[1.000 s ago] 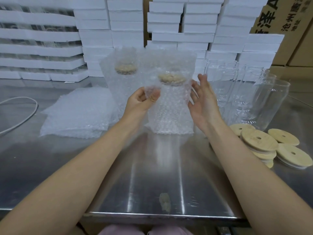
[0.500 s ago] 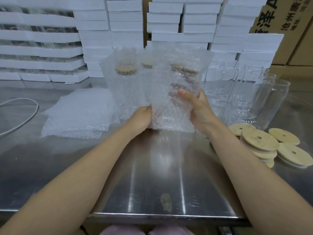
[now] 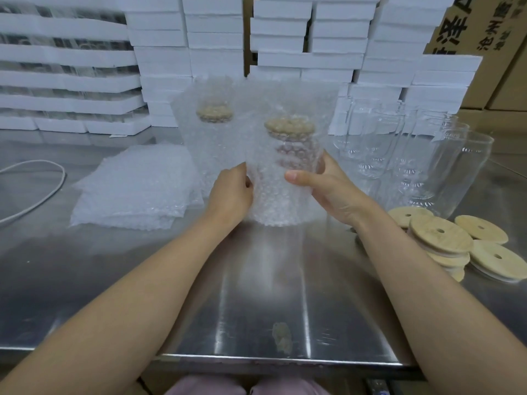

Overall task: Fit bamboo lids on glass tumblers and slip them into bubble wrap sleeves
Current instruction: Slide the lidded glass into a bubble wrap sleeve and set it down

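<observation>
Item: lidded tumbler [image 3: 288,172] in bubble wrap sleeve [image 3: 281,109], upright on table [image 3: 256,280]. Left hand [image 3: 232,195] and right hand [image 3: 328,189] both grasping it. Advice: seat squarely, release gently.

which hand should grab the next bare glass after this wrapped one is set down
Probably the right hand: the bare glasses and lids stand just beside it. The left hand grips the wrapped tumbler on its other side, nearer the pile of sleeves.
</observation>
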`<state>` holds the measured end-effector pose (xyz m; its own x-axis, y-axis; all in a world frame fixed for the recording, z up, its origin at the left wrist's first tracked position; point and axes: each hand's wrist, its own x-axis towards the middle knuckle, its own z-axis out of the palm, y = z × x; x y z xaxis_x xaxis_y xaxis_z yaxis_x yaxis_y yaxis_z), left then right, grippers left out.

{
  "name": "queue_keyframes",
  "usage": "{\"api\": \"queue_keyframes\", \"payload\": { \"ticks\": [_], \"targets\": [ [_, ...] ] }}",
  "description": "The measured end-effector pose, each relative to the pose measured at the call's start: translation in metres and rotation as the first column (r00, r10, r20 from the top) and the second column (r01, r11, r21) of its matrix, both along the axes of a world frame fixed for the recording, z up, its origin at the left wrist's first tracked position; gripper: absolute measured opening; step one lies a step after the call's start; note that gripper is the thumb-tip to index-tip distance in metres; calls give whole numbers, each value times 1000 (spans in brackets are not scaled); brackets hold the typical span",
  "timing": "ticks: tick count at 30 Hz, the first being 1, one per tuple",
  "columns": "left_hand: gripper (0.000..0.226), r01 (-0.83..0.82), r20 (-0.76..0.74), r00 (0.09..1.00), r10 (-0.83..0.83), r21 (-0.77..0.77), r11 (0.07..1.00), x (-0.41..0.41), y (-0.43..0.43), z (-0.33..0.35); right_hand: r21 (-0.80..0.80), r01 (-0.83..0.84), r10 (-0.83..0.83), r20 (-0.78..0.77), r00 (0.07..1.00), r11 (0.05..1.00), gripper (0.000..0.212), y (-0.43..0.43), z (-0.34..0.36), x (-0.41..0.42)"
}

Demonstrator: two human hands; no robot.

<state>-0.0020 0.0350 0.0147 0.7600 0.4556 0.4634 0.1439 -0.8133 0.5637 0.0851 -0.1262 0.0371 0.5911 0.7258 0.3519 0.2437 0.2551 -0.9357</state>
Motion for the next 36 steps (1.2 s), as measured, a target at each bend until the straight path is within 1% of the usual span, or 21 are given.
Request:
{"api": "queue_keyframes", "payload": {
  "ticks": [4, 7, 9, 11, 12, 13, 14, 15, 17, 18, 19, 21, 22, 23, 24, 27, 29, 31, 33, 35, 36],
  "targets": [
    [20, 44, -37, 998, -42, 64, 997, -2, 2, -2, -52, -9, 10, 6, 1000, 999, 68, 1, -5, 2],
    [26, 50, 107, 993, -51, 21, 999, -4, 4, 9, -44, -9, 7, -40, 999, 999, 61, -1, -2, 5],
    [42, 80, 223, 974, -37, -187, 979, -5, 2, 20, -38, 40, -44, -134, 990, 998, 61, -3, 2, 10],
    [67, 183, 296, 954, -39, -474, 861, -8, -2, 30, -5, 146, -141, -303, 943, 989, 70, -1, 5, 16],
    [69, 272, 355, 932, -68, -563, 780, -9, -4, 34, 26, 219, -192, -390, 900, 975, 71, 3, 3, 17],
    [64, 370, 423, 899, -112, -598, 711, -9, -6, 36, 48, 293, -239, -459, 856, 955, 71, 7, -1, 14],
    [57, 439, 459, 873, -166, -588, 679, -10, -9, 38, 54, 351, -277, -510, 814, 935, 68, 13, -6, 10],
    [65, 486, 461, 857, -231, -574, 659, -12, -10, 38, 55, 387, -294, -556, 778, 920, 63, 21, -12, 6],
    [125, 493, 390, 866, -311, -574, 653, -14, -9, 33, 28, 418, -319, -600, 734, 908, 59, 33, -24, -2],
    [142, 484, 351, 874, -337, -561, 671, -13, -7, 32, -11, 438, -364, -577, 732, 899, 58, 37, -29, -4],
    [146, 505, 341, 862, -375, -511, 696, -12, -6, 32, -59, 465, -428, -507, 749, 883, 56, 38, -32, -4],
    [141, 526, 276, 850, -448, -421, 739, -15, -4, 30, -151, 557, -576, -261, 774, 817, 44, 35, -30, -2],
    [137, 508, 221, 861, -457, -405, 760, -16, -3, 29, -135, 614, -629, -150, 763, 777, 34, 31, -27, 0],
    [132, 481, 180, 876, -447, -396, 782, -16, -4, 28, -83, 655, -660, -105, 744, 751, 27, 26, -24, 2],
    [124, 451, 165, 892, -421, -395, 800, -14, -5, 26, -4, 680, -675, -118, 728, 734, 26, 22, -20, 2],
    [93, 402, 278, 911, -306, -428, 809, -7, -8, 25, 245, 665, -650, -152, 745, 705, 25, 14, -19, -2],
    [78, 366, 381, 903, -199, -439, 820, -4, -9, 26, 315, 598, -622, -30, 782, 737, 25, 17, -23, -11],
    [69, 322, 446, 888, -114, -424, 846, -3, -8, 25, 313, 515, -585, 202, 785, 798, 27, 20, -30, -16],
    [68, 288, 486, 871, -69, -393, 873, -3, -9, 23, 242, 455, -515, 437, 737, 857, 31, 23, -37, -20],
    [74, 282, 507, 860, -53, -385, 879, -2, -11, 20, 100, 441, -416, 565, 713, 892, 28, 26, -41, -20],
    [78, 273, 507, 861, -41, -394, 878, -2, -11, 19, 28, 447, -371, 607, 703, 894, 19, 28, -41, -19]
  ]
}}
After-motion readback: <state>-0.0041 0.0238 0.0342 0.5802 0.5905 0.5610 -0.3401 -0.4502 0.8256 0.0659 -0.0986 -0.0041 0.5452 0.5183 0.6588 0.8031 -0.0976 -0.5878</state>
